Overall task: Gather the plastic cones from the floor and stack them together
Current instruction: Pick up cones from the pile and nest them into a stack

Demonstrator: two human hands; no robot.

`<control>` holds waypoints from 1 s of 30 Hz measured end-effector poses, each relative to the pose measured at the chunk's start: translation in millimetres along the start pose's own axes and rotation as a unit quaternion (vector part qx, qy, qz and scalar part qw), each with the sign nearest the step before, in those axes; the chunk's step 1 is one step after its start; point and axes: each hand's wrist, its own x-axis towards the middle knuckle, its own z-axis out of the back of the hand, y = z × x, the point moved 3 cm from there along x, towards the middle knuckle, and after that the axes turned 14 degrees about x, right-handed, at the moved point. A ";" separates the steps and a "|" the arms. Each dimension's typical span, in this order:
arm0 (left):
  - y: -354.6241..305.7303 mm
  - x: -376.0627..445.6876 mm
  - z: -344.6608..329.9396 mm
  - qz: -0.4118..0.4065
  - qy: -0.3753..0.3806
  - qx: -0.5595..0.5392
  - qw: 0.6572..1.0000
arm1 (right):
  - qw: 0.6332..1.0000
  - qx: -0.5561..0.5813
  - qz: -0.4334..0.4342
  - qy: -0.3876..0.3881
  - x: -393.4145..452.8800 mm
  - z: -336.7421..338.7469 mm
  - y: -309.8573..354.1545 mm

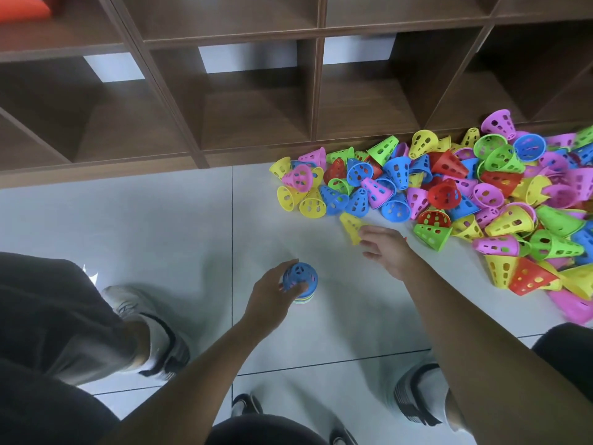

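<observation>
A stack of plastic cones (303, 284) stands on the floor, a blue perforated cone on top and coloured rims showing beneath it. My left hand (272, 292) grips the stack from the left side. My right hand (386, 248) is stretched toward a lone yellow cone (350, 224) lying on its side; the fingertips touch it and are blurred. A large pile of cones (465, 194) in yellow, blue, pink, green and red covers the floor at the right.
A dark wooden cubby shelf (256, 91) runs along the back at floor level. My shoes (154, 335) and knees frame the pale tiled floor (160, 226) at left and bottom right. An orange object (22, 6) sits in the top-left cubby.
</observation>
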 end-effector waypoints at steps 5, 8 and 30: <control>-17.6 4.9 -8.9 0.013 0.019 -0.029 0.999 | 0.990 0.086 -0.048 0.097 -22.4 -16.1 14.1; -28.7 6.2 -9.9 0.046 0.010 -0.054 0.997 | 0.978 0.086 -0.085 0.170 -38.9 -30.0 20.8; -22.4 -4.1 -7.4 -0.016 -0.050 -0.023 0.998 | 0.968 -0.058 0.067 -0.237 -31.0 93.0 31.0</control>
